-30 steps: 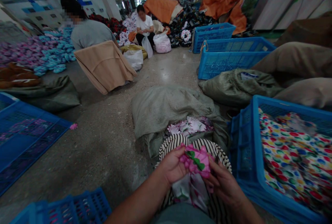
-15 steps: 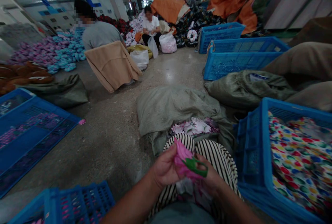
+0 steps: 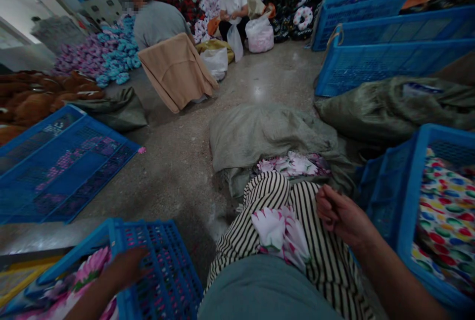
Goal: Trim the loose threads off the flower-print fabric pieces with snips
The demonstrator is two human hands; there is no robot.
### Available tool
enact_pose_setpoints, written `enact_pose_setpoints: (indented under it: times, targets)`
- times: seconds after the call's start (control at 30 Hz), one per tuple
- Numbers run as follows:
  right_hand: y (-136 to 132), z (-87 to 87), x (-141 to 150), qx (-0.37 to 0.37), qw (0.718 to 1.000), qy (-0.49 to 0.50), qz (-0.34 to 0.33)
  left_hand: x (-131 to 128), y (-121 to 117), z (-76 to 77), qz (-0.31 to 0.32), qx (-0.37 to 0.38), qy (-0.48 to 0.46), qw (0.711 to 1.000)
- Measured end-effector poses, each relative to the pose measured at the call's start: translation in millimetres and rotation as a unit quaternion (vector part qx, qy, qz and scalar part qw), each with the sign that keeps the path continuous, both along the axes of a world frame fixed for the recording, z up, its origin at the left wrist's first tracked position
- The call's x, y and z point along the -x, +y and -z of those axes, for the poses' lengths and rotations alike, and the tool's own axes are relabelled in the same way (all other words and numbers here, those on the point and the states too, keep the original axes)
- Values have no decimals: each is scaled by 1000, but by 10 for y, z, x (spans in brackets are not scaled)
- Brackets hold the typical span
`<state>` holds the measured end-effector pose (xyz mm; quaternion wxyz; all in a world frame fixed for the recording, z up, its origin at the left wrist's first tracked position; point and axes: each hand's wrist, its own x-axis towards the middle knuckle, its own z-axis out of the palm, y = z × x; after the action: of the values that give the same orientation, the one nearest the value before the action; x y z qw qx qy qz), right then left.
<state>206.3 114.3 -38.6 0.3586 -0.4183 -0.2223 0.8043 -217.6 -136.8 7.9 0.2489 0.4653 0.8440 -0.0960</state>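
Observation:
My left hand (image 3: 126, 266) reaches down into the blue crate (image 3: 163, 241) at the lower left, over floral fabric pieces (image 3: 89, 270); it is dark and its fingers do not show clearly. My right hand (image 3: 338, 213) rests by my striped knee (image 3: 274, 194) with fingers curled in and nothing visible in them. A white and pink floral cloth (image 3: 282, 231) lies on my lap. In front of my knees a grey sack (image 3: 260, 132) lies open with more floral pieces (image 3: 293, 164) showing.
A blue crate of dotted fabric (image 3: 441, 201) stands at my right, and a flat blue crate (image 3: 59, 161) lies at left. Two people (image 3: 158, 21) sit farther back among piles of fabric rings, sacks and more blue crates (image 3: 371, 58).
Both hands held a pink and green piece over my lap. My left hand has swung down to the left crate, the piece is gone from view, and my right hand has moved right.

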Motion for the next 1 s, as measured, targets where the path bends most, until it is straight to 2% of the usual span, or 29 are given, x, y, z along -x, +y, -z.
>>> enact_pose_setpoints:
  times: [0.07,0.1,0.17,0.23,0.27,0.3,0.37,0.4,0.47,0.53,0.6,0.67,0.73,0.8,0.87,1.0]
  targets:
    - [1,14,25,-4,1000,1,4,-480,389,116,134,-52,-22,989]
    - [3,17,25,-5,1000,-1,5,-749,619,175,225,-93,-45,969]
    - [0,21,4,-7,1000,-5,8,-1258,1051,300,406,-168,-105,892]
    - [-18,23,-40,-9,1000,-11,12,-1628,1353,425,501,-200,-163,826]
    - [-31,23,-65,-10,1000,-15,13,-1742,1447,481,528,-203,-199,800]
    - [-45,25,-89,-11,1000,-19,14,-1813,1508,525,532,-206,-232,788]
    - [-73,30,-121,-16,999,-31,13,-1863,1569,555,485,-210,-311,790]
    - [-85,33,-125,-20,999,-37,12,-1867,1585,537,420,-208,-367,803]
    - [-112,38,-99,-35,998,-53,13,-1884,1618,446,233,-191,-487,820]
    - [-147,27,-28,-57,995,-74,18,-1940,1660,330,59,-166,-565,806]
    - [-193,-14,77,-116,987,-113,8,-2023,1708,242,-34,-148,-597,788]
    - [-241,-80,188,-202,967,-148,-45,-2100,1760,199,-76,-128,-622,769]
    - [-278,-148,280,-256,944,-177,-112,-2151,1812,180,-112,-112,-647,746]
    - [-299,-193,334,-248,940,-191,-133,-2175,1862,159,-133,-110,-665,727]
    - [-308,-209,349,-214,952,-193,-105,-2180,1904,126,-140,-114,-678,713]
    - [-323,-204,323,-155,971,-173,-62,-2163,1950,57,-127,-125,-679,712]
